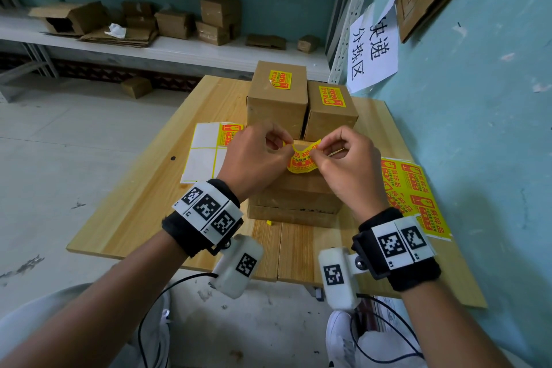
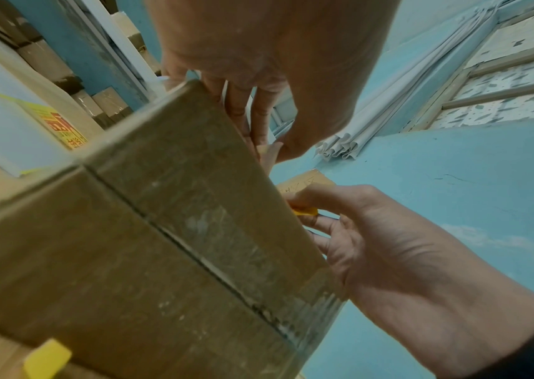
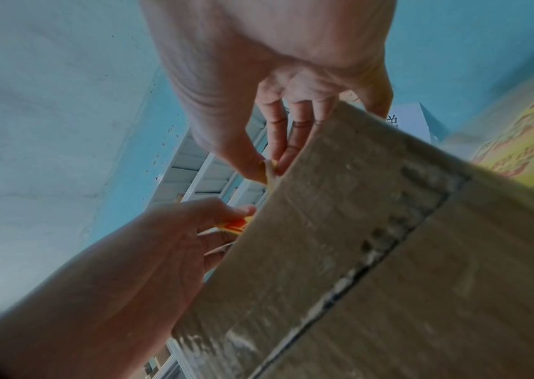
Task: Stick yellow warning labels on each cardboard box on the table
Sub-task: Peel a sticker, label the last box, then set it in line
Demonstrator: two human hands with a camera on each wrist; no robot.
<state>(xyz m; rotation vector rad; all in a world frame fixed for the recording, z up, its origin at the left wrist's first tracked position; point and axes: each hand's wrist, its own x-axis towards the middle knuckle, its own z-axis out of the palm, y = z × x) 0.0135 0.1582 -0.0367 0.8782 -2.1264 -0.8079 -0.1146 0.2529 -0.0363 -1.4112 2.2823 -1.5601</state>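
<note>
Bare wood on the table is open along the left edge and the near edge, giving free passage there. The centre is blocked by the near box, with two labelled boxes standing side by side just behind it. A peeled label sheet lies flat to the left and a full label sheet to the right; neither blocks movement above. The wall closes the right side. Shelving stands behind the table.
</note>
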